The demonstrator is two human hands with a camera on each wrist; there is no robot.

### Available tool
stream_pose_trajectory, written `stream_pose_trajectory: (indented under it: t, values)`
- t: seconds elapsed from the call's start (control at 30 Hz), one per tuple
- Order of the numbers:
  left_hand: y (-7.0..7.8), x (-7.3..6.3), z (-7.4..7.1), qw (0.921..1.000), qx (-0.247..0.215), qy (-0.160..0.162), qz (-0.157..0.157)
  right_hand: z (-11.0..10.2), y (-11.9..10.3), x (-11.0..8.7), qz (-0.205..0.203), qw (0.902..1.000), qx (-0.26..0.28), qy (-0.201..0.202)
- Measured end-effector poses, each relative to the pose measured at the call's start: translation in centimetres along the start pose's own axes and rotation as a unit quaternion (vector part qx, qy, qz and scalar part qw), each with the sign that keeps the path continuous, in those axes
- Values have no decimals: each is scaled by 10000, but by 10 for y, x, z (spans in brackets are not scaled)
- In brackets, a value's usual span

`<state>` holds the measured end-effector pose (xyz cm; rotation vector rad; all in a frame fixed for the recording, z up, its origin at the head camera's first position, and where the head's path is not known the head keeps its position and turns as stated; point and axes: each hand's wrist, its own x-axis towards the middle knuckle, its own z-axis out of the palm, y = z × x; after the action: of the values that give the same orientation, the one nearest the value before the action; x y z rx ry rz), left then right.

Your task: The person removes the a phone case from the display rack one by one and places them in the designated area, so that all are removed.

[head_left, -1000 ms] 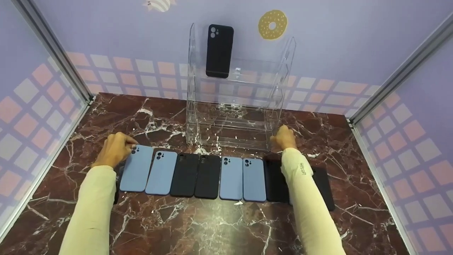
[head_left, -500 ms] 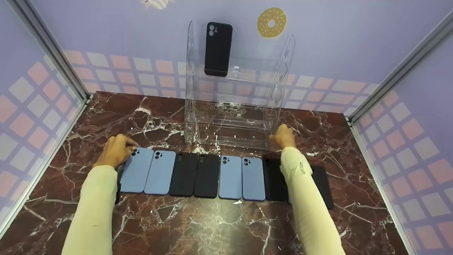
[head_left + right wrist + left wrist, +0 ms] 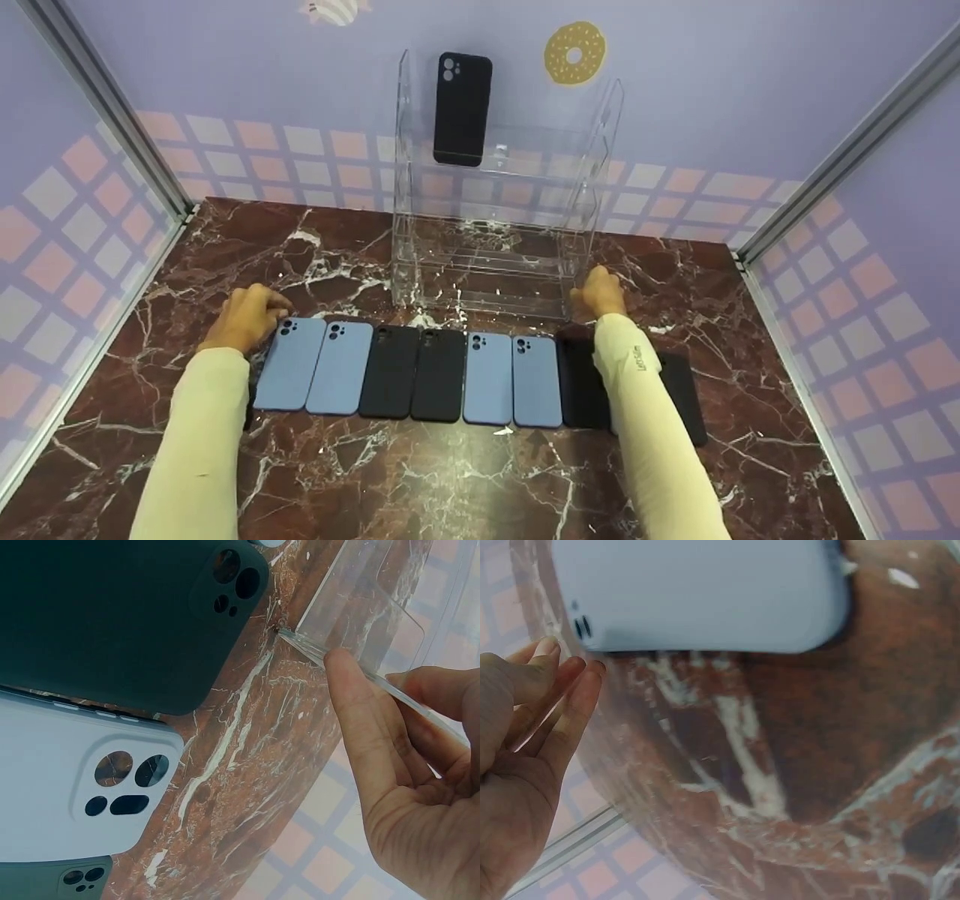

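At the far left of a row of phone cases, my left hand (image 3: 244,319) hovers by the top left corner of a light blue phone case (image 3: 289,367). In the left wrist view, the loosely bent fingers (image 3: 577,701) look just apart from that case's camera corner. On the other side, my right hand (image 3: 600,292) pinches the side panel of a clear acrylic display stand (image 3: 405,247) between thumb and fingers, seen closely in the right wrist view on the panel edge (image 3: 386,686). A black phone case (image 3: 463,109) leans on the stand's top tier.
Black cases (image 3: 439,375) and further blue cases (image 3: 489,379) lie side by side on the red marbled tabletop (image 3: 450,480). My right sleeve (image 3: 645,420) covers part of the row, where a pale case (image 3: 45,787) lies. Purple patterned walls (image 3: 712,112) enclose the table.
The leftmost blue case's top end has shifted slightly down toward me, and my left fingers have come off its corner. My right hand keeps its hold on the stand.
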<state>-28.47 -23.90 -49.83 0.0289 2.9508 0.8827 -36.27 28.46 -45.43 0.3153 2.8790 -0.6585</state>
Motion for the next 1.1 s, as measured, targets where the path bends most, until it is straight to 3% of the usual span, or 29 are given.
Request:
stream_pose_trajectory:
  t: [0.17, 0.27, 0.5, 0.63, 0.8, 1.1]
  values:
    - [16, 12, -18, 9998, -132, 138, 52, 0, 3, 1, 86, 10000, -10, -22]
    - [35, 21, -36, 9987, -368, 304, 190, 0, 4, 1, 48, 10000, -76, -19]
    - [103, 52, -79, 9895, -361, 1167, 771, -1, 7, 2, -33, 10000, -91, 13]
    - [148, 70, -96, 9847, -394, 1397, 963, -1, 6, 3, -16, 10000, -12, 33]
    - [196, 88, -105, 9790, -314, 1615, 1204, -1, 1, 3, -79, 10000, -20, 23]
    - [265, 126, -97, 9755, 147, 1581, 1523, 0, 0, 3, 22, 9999, 146, 28]
